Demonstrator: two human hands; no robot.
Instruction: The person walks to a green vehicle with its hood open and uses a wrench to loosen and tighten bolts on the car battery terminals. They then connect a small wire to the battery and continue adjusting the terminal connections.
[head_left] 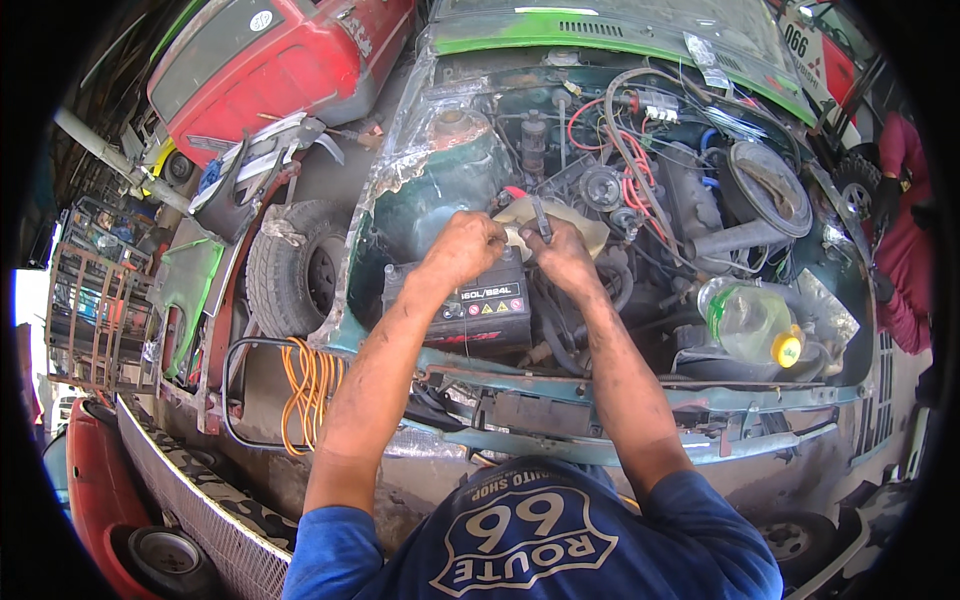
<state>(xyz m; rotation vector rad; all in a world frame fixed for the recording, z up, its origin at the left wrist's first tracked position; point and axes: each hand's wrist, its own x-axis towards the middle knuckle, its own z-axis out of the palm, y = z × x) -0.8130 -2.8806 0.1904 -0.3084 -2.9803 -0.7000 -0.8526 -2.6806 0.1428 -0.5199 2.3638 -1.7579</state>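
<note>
My left hand [468,248] is above the black battery [480,325], its fingers bent together around something I cannot make out. Just to its right, my right hand [560,255] grips a slim grey tool [540,213], held upright. A pale beige sheet or cloth [590,222] lies behind and beneath the hands. A red-capped cable end [514,192] shows above them. The engine [600,185], with red wires and hoses, fills the bay beyond. A thin wire hangs down the battery's front face.
A plastic jug with yellow cap [745,320] sits at right, below a round air filter housing [765,190]. Left are a loose tire [285,270], orange cord [305,395] and red vehicle body [250,90]. A co-worker in maroon clothing [905,280] is at far right.
</note>
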